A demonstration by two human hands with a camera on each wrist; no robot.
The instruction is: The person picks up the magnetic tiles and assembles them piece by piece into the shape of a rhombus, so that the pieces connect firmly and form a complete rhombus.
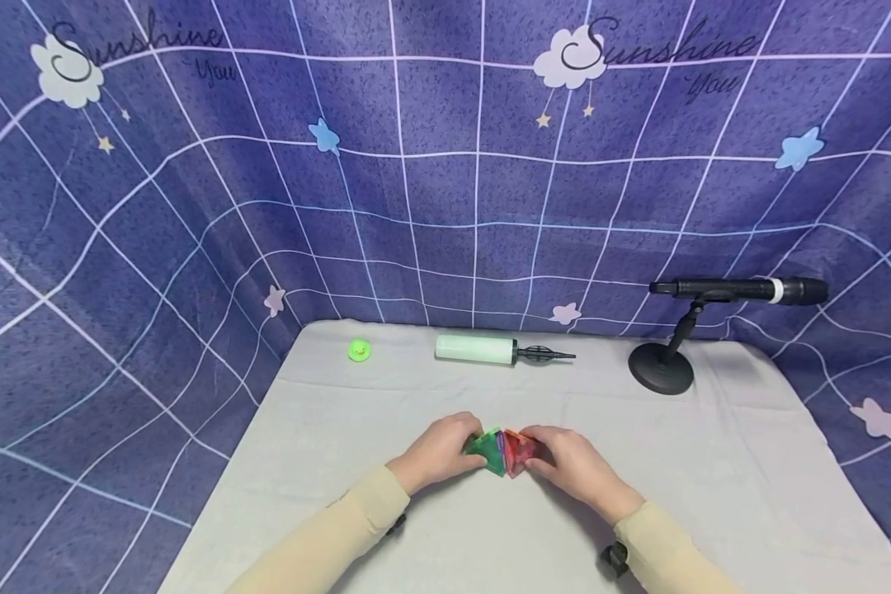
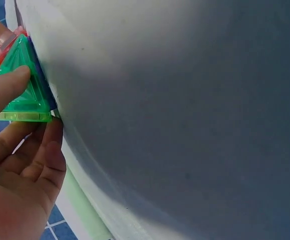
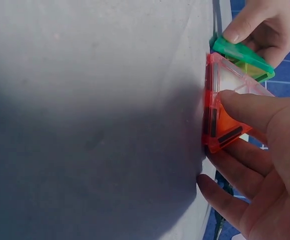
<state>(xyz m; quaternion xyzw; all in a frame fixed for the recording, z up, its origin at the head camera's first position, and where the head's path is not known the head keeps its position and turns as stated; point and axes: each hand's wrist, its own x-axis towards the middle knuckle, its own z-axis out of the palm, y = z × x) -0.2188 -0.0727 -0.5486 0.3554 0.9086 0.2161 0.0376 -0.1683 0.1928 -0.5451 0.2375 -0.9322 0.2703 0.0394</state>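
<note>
In the head view, my left hand (image 1: 440,451) pinches a translucent green triangular magnetic tile (image 1: 490,455) between thumb and fingers. Opposite it, my right hand (image 1: 577,466) grips a red triangular magnetic tile (image 1: 518,455), which joins orange and pinkish pieces. The green and red groups meet near the table's middle, with a thin blue-purple piece (image 1: 501,442) between them. From the left wrist, the left thumb lies across the green tile (image 2: 20,97), and a yellow-green edge runs below it. Dark bars show along the edges of the red tile (image 3: 209,107) in the right wrist view.
Behind the hands lies a pale green hand pump (image 1: 475,349) with a black nozzle. A small green duck toy (image 1: 360,351) sits at the back left. A black microphone (image 1: 742,289) rests on a round-based stand (image 1: 661,369) at the back right of the white-covered table (image 1: 327,429).
</note>
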